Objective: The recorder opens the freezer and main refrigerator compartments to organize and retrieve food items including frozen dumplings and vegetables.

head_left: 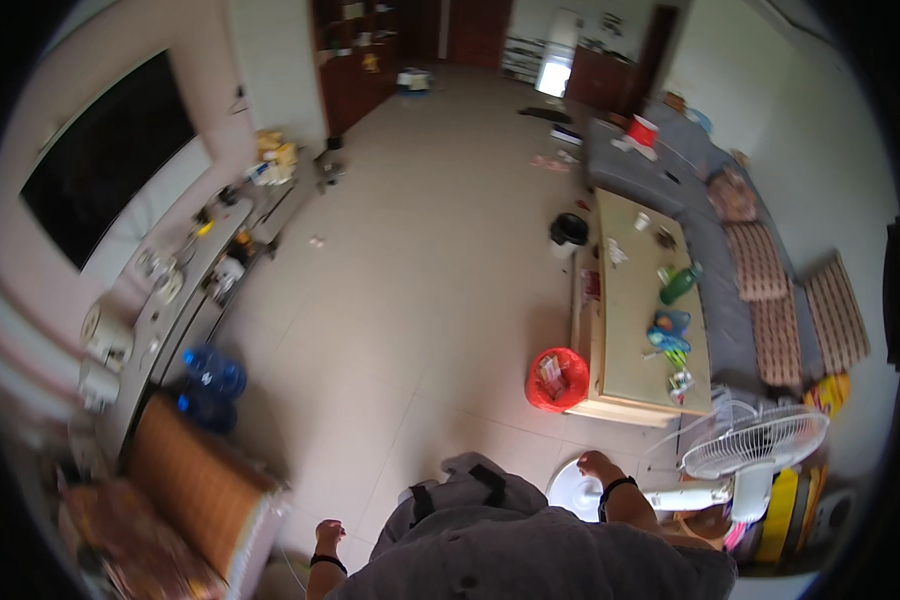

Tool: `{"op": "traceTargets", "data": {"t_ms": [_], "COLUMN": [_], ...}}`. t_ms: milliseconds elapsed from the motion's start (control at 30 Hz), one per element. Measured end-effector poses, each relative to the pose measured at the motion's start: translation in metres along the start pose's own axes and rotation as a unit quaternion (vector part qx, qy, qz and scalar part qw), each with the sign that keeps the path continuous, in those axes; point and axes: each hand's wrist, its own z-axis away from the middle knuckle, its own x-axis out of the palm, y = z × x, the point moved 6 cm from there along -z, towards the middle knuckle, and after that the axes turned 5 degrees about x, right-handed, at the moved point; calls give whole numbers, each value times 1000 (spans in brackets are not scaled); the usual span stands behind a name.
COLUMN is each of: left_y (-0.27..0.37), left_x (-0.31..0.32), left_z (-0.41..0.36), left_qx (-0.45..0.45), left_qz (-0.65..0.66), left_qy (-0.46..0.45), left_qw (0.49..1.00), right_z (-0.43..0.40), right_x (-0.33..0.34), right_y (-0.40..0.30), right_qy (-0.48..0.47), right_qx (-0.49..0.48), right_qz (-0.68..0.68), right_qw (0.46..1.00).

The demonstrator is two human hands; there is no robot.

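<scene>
My left hand (331,532) hangs at my left side above the tiled floor, its fingers curled in. The seat nearest to it has an orange-brown mat (199,480). On my right side, my right hand (594,465) has bent fingers and appears over the round white base (570,487) of a standing fan; I see no contact between them. The fan's caged head (754,442) tilts off to the right. Nothing shows in either hand, but the palms are hidden. Each wrist has a dark band.
Ahead right stand a long table (630,360) with a green bottle (679,284), a red-lined bin (557,379), a black-lined bin (568,229) and a grey sofa (720,281). Blue water jugs (214,373) stand left, beside a low cabinet (187,319). Tiled floor (390,247) runs between.
</scene>
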Motion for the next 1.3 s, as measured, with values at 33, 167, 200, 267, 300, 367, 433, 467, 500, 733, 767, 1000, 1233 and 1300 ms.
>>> {"op": "traceTargets", "data": {"t_ms": [33, 167, 200, 267, 300, 367, 433, 467, 500, 733, 767, 1000, 1233, 1300], "left_y": [36, 188, 239, 321, 358, 395, 442, 466, 484, 646, 679, 815, 1071, 1135], "left_x": [-11, -9, -12, -5, 2, 11, 28, 35, 45, 57, 65, 126, 180, 228], "left_z": [-30, -137, -152, -177, -191, -240, -241, -242, -248, -352, -364, -504, -634, -681], "left_qx": [19, 117, 125, 163, 188, 169, 108, 79, 45, 92, 395, 213, 172, 109], "left_qz": [-11, -113, -130, -152, -150, -176, -126, -117, -95, -115, -336, -321, -294, -237], "left_qy": [32, -43, -26, -14, -7, -39, -92, -120, -152, -110, -234, -280, -300, -307], "left_qw": [999, 986, 983, 975, 970, 969, 982, 983, 983, 983, 823, 879, 891, 915], "right_z": [-7, -55, -64, -55, -59, -98, -140, -167, -219, -408, -419, -480, -468, -481], "right_x": [-3, 19, 23, 13, -2, -34, -79, -106, -125, -340, -365, -453, -440, -390], "right_y": [7, 20, 2, -48, -64, -84, -103, -114, -110, -259, -274, -253, -246, -221], "right_qy": [53, 4, -54, -121, -127, -114, -111, -60, -46, 164, 165, 186, 38, 12], "right_qx": [68, -45, 75, 211, 231, 209, 179, 202, 145, -25, -17, 161, 389, 316], "right_qz": [-27, 197, 51, -142, -188, -194, -158, -157, -133, 44, 32, -118, -247, -129], "right_qw": [996, 979, 994, 960, 946, 951, 965, 965, 979, 985, 986, 962, 887, 940]}}
